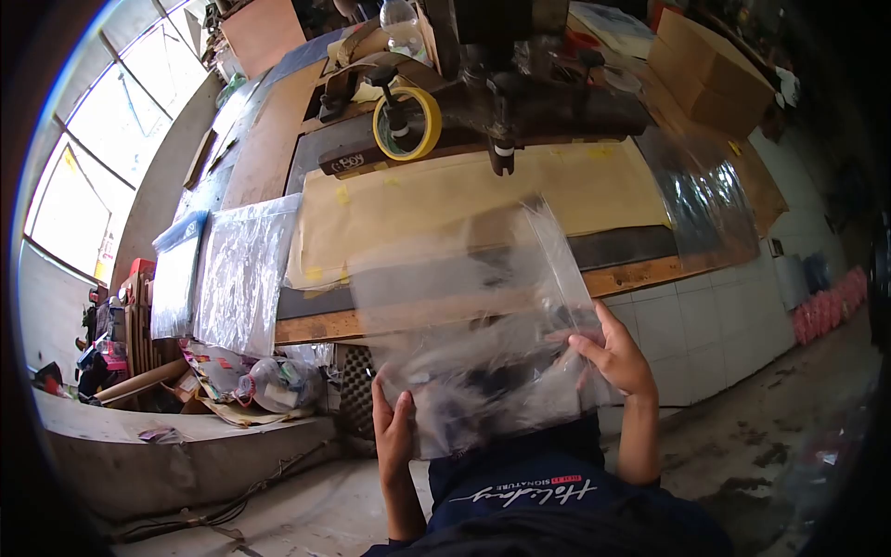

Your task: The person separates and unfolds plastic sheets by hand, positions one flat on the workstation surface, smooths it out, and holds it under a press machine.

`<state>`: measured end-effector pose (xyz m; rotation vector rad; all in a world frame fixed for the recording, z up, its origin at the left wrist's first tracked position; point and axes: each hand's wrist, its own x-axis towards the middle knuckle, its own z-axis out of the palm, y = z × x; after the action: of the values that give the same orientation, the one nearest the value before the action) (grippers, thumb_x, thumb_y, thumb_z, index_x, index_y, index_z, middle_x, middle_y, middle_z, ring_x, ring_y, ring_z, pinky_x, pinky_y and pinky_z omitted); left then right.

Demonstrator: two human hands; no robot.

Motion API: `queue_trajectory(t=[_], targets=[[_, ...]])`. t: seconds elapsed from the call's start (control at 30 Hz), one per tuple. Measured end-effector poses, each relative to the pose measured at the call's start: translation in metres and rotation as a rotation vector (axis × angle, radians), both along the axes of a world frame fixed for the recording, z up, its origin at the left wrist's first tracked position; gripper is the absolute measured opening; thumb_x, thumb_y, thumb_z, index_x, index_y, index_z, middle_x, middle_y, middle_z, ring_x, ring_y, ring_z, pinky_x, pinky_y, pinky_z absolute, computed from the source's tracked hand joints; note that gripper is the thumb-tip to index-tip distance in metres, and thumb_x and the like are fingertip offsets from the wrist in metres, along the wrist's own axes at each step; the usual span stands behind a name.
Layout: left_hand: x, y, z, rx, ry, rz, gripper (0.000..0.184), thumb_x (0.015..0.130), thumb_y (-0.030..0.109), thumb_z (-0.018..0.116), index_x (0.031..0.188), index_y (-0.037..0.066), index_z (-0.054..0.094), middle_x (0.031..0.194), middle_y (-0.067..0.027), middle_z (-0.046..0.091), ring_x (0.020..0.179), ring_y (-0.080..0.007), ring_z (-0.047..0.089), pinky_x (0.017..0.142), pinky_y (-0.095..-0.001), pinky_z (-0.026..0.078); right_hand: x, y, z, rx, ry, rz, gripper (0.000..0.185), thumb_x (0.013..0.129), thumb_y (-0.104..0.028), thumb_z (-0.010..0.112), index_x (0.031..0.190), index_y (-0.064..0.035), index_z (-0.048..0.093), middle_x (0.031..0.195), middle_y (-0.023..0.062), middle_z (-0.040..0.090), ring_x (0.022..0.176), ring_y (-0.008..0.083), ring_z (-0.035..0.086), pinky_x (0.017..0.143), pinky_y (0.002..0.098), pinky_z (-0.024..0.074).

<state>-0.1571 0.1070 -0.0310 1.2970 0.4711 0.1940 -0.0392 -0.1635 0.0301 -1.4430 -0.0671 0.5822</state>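
Note:
A clear plastic bag (464,306) is stretched flat between my two hands in front of my body, its far part over the table edge. My left hand (393,422) grips its near left edge, thumb on top. At the right edge, my right hand (613,353) pinches the bag between thumb and fingers. Through the film the brown paper sheet (408,204) on the table shows faintly. Beyond it stands a dark metal machine (557,111) with a roll of yellow tape (431,121) hanging on one of its knobs.
Stacks of clear plastic bags (243,269) hang over the table's left front edge, and more clear film (710,213) lies at the right. A cardboard box (710,74) sits at the back right. Below left are cartons and a bagged bundle (278,382). Pink bundles (831,311) lie at far right.

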Motion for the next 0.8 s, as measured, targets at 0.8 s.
queue_trajectory(t=[0.8], targets=[[0.0, -0.024, -0.004, -0.137, -0.149, -0.002, 0.047, 0.087, 0.0, 0.041, 0.131, 0.004, 0.025, 0.108, -0.0174, 0.056, 0.094, -0.0166, 0.054, 0.083, -0.0257, 0.04, -0.023, -0.02, -0.032, -0.541, -0.442, -0.312, 0.04, 0.082, -0.008, 0.056, 0.118, 0.0022, 0.044, 0.11, 0.0138, 0.053, 0.103, 0.021, 0.051, 0.09, 0.0291, 0.0377]])
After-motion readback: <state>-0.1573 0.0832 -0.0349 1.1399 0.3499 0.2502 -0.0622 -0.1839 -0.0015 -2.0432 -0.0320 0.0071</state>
